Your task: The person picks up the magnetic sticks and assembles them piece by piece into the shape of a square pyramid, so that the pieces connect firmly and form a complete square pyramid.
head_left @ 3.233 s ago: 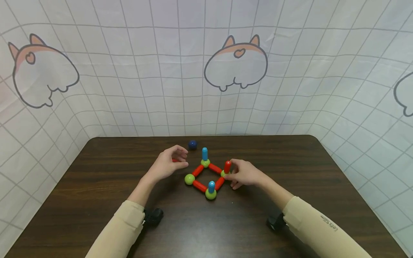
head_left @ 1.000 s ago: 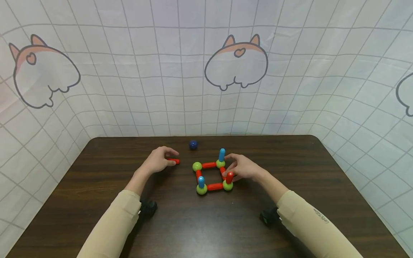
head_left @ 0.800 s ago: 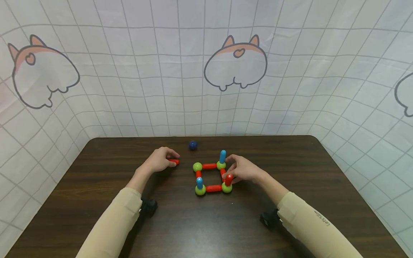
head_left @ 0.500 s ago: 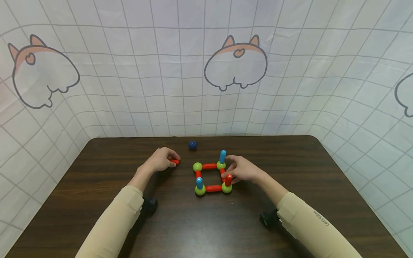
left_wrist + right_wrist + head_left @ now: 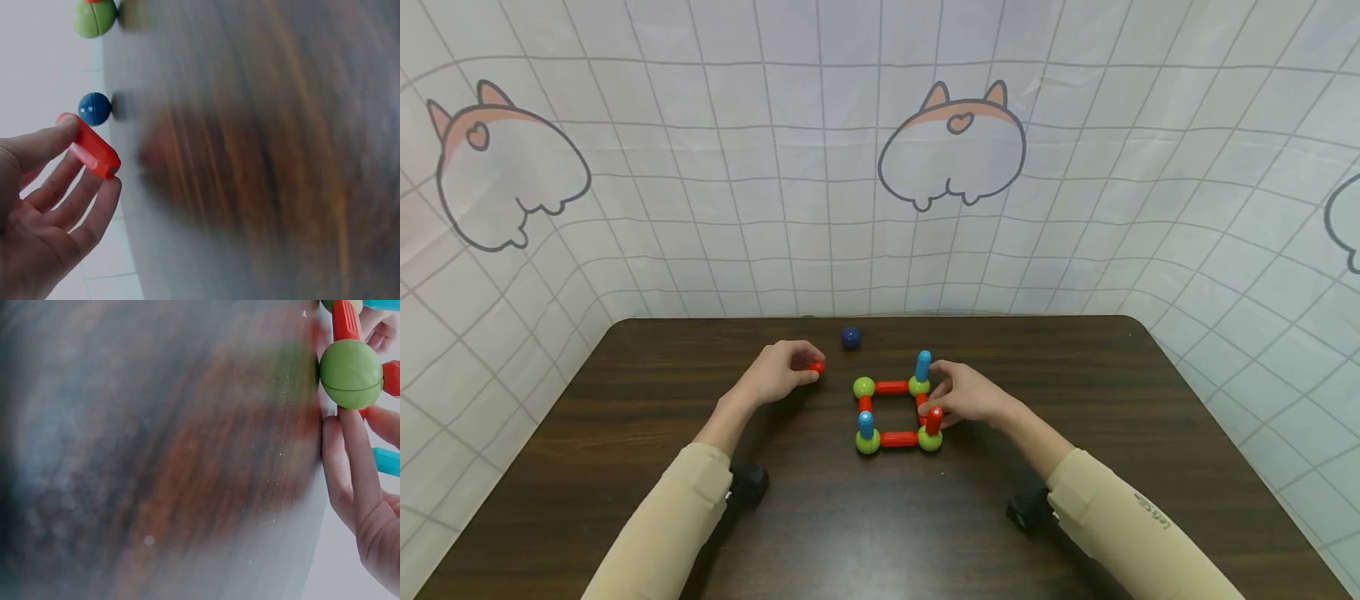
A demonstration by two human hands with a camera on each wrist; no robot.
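Observation:
My left hand (image 5: 777, 372) pinches a short red rod (image 5: 94, 150) between thumb and fingers, tilted just above the table. On the table to its right lies a square frame of green balls joined by red rods (image 5: 892, 387). Blue rods stand upright on the back right and front left balls, and an upright red rod (image 5: 933, 422) on the front right one. The back left green ball (image 5: 863, 387) shows a bare top. My right hand (image 5: 967, 393) pinches the frame's right side rod, which its fingertips partly hide.
A dark blue ball (image 5: 851, 337) sits near the back edge of the dark wooden table (image 5: 1060, 358), behind the frame. A pale checked cloth (image 5: 737, 183) hangs behind and around the table.
The frame has turned clockwise from a diamond to a square, with my right hand shifting its hold to the side rod. My left hand has taken the red rod and lifted it slightly.

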